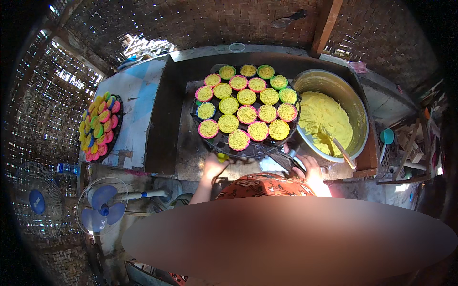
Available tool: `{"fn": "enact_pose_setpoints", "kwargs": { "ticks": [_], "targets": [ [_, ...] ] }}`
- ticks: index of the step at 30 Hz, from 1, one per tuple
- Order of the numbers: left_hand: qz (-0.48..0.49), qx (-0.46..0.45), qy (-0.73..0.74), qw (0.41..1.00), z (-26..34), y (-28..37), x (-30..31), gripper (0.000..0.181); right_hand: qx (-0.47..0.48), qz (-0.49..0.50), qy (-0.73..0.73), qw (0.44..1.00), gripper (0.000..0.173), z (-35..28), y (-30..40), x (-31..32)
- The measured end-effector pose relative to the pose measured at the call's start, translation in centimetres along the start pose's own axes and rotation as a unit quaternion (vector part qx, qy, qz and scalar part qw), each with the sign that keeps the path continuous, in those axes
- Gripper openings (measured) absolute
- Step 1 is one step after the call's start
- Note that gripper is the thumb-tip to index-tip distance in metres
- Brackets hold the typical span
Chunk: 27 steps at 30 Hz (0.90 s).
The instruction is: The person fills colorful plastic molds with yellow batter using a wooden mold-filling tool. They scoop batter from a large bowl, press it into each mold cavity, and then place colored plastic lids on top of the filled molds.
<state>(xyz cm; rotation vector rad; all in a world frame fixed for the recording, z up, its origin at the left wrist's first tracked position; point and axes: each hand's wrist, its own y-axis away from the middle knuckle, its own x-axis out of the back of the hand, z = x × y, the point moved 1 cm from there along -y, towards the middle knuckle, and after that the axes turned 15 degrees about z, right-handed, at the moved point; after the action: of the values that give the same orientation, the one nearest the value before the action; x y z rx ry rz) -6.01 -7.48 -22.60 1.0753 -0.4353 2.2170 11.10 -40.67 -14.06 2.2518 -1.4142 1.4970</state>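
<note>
My left hand (214, 166) is at the front edge of a round dark tray (247, 153), its fingertips on a small yellow mould cup (222, 157). My right hand (309, 167) grips a dark wooden tool (284, 161) with a metal part at its upper end; the tray's rim partly covers this tool. Spread over the tray are many colourful scalloped cups (238, 139) filled with yellow noodle-like strands of dough. To the right, a large metal basin (361, 114) holds soft yellow dough (325, 111), with a wooden-handled utensil (343, 153) stuck in it.
A second round tray (120, 118) of colourful cups (96, 123) sits on the worn painted surface (134, 107) at left. Beyond its front edge are a plastic bottle (68, 168) and a fan (103, 210). A turquoise dipper (386, 136) is at right. A woven wall (222, 21) rises behind.
</note>
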Motion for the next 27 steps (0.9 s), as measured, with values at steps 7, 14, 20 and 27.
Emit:
{"fn": "enact_pose_setpoints", "kwargs": {
  "ticks": [7, 14, 20, 27],
  "targets": [
    [-0.123, 0.039, 0.303, 0.944, 3.6, -0.7, 17.0, 0.058, -0.012, 0.069, -0.098, 0.993, 0.04, -2.8, -4.4, 3.2],
    [-0.089, -0.181, 0.216, 0.955, 18.8, -3.1, 17.2, 0.067, 0.058, 0.101, -0.023, 0.993, 0.064, -7.0, -10.7, 2.1],
    [-0.048, -0.3, 0.136, 0.943, 20.8, -5.2, 12.6, 0.069, 0.081, 0.065, -0.013, 0.995, 0.072, -7.3, -11.7, 0.6],
    [-0.082, -0.289, 0.125, 0.946, 21.8, -6.4, 11.7, 0.07, 0.087, 0.087, -0.022, 0.992, 0.066, -7.0, -11.4, 0.2]
  ]
}}
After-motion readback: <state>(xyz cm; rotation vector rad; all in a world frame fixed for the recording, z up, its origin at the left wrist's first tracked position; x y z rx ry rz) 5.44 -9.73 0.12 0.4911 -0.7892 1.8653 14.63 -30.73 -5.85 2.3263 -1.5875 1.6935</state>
